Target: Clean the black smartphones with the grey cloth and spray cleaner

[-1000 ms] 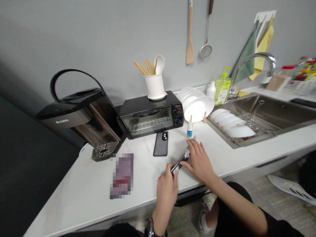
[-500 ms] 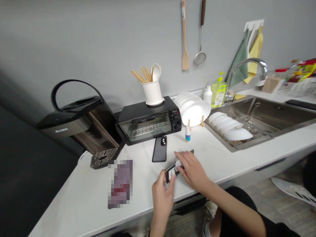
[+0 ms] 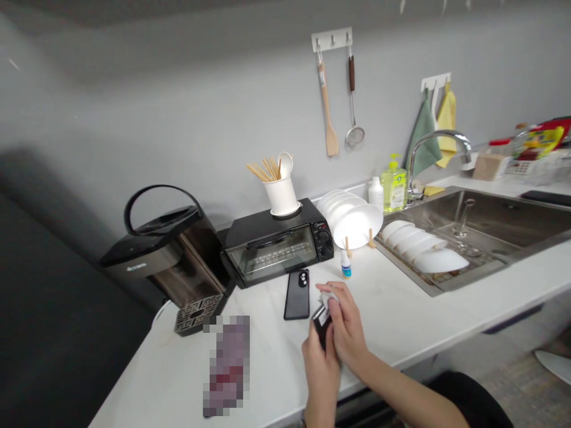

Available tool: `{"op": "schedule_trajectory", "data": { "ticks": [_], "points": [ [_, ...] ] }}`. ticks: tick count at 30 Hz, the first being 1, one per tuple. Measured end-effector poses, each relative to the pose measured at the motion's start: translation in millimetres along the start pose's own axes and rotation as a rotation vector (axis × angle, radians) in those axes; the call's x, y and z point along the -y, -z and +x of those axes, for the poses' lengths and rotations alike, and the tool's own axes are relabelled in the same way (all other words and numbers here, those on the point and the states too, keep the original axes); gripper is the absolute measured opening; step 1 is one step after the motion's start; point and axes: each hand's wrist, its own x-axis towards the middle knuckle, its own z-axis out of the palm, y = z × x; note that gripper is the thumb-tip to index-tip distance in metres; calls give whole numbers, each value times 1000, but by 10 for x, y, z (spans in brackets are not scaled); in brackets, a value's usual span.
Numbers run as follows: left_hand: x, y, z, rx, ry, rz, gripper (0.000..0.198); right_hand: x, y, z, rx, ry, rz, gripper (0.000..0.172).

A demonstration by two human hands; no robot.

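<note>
Above the front edge of the white counter (image 3: 272, 362), my left hand (image 3: 322, 368) is closed around the lower part of a thin, dark phone (image 3: 322, 331), held tilted. My right hand (image 3: 350, 327) pinches a crumpled white wipe (image 3: 329, 298) against the phone's upper end. Fingers cover much of both. Just left of my hands, a black phone case or cased phone (image 3: 297, 300) lies flat, camera cut-out upward. Beyond my fingers stands a small white bottle (image 3: 346, 266) with a blue and yellow label.
A black toaster oven (image 3: 279, 246) carries a white utensil holder (image 3: 282, 196). On the left stand a drinks machine (image 3: 178, 255) and a pixelated purple item (image 3: 232, 356). White plates (image 3: 357, 226) stand in a rack beside the sink (image 3: 499, 238), where bowls (image 3: 439, 260) lean.
The phone has turned from lying crosswise to pointing away from me, and my hands have come closer together. The wipe is still in my right hand. The view has tilted upward.
</note>
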Motion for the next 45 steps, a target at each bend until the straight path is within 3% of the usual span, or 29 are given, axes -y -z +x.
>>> {"op": "schedule_trajectory", "data": {
  "ticks": [3, 5, 9, 12, 13, 16, 20, 23, 27, 31, 34, 39, 42, 45],
  "points": [
    [83, 21, -57, -18, -27, 141, 42, 19, 113, 240, 271, 481, -148, 35],
    [104, 26, -56, -49, -21, 190, 40, 37, 170, 375, 425, 663, -243, 35],
    [129, 20, -8, 14, -31, 162, 33, 164, 168, 437, 406, 484, -462, 34],
    [171, 6, 19, 9, -50, 197, 24, 247, 110, 375, 504, 705, -522, 32],
    [184, 0, 25, 5, -49, 201, 24, 253, 94, 363, 500, 725, -533, 31],
    [202, -19, 38, 15, -31, 180, 25, 217, 69, 370, 402, 595, -556, 31],
    [187, -37, 39, -2, -6, 191, 24, 122, 85, 418, 451, 826, -514, 39],
    [157, -25, 31, 1, -11, 170, 34, 75, 105, 463, 396, 758, -572, 44],
    [100, -1, 59, 5, -24, 175, 35, 46, 110, 515, 488, 902, -574, 46],
    [61, 21, 104, 25, 50, 142, 47, 36, 117, 572, 393, 697, -671, 43],
    [57, 46, 103, 33, 85, 158, 45, 33, 150, 620, 481, 782, -630, 39],
    [65, 64, 84, 24, 70, 103, 48, 56, 202, 671, 447, 680, -703, 44],
    [57, 63, 89, 1, 43, 153, 45, 87, 188, 657, 583, 854, -644, 42],
    [31, 67, 96, 10, 50, 114, 45, 108, 173, 644, 488, 686, -761, 41]
  ]
}}
